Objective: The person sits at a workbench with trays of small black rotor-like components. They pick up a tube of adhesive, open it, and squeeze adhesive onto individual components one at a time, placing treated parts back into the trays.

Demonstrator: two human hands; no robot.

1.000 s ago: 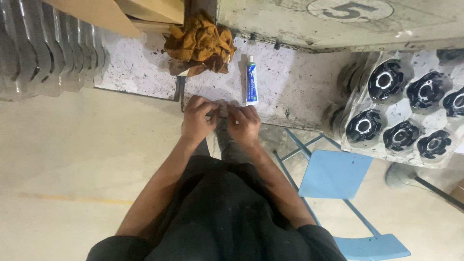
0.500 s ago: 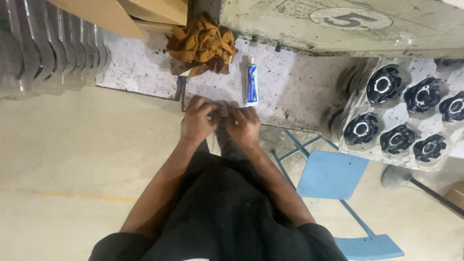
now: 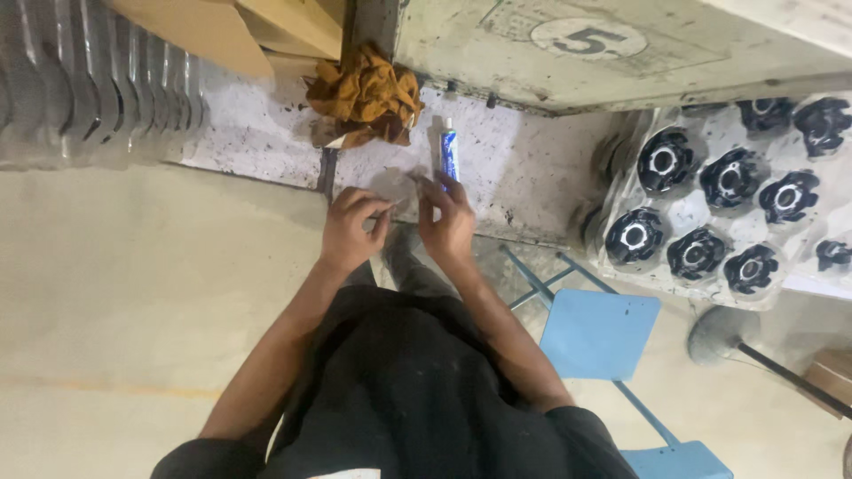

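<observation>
The hands have parted a little — left hand (image 3: 353, 232) and right hand (image 3: 448, 222) fingers pinch a small grey piece (image 3: 398, 188) at the worktop (image 3: 532, 168) edge.

A factory workshop: a stained, speckled tabletop (image 3: 248, 133) carries a dirty orange rag (image 3: 368, 96) and a tube of paste (image 3: 449, 153), beside plastic trays of identical black moulded parts (image 3: 710, 213), a blue metal stool (image 3: 600, 333) and bare concrete floor (image 3: 133, 293).

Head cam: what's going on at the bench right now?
A person stands at a speckled workbench, both hands together at its front edge. The left hand and right hand pinch a small greyish piece; what it is can't be told. A blue-and-white tube and an orange rag lie just beyond.
</observation>
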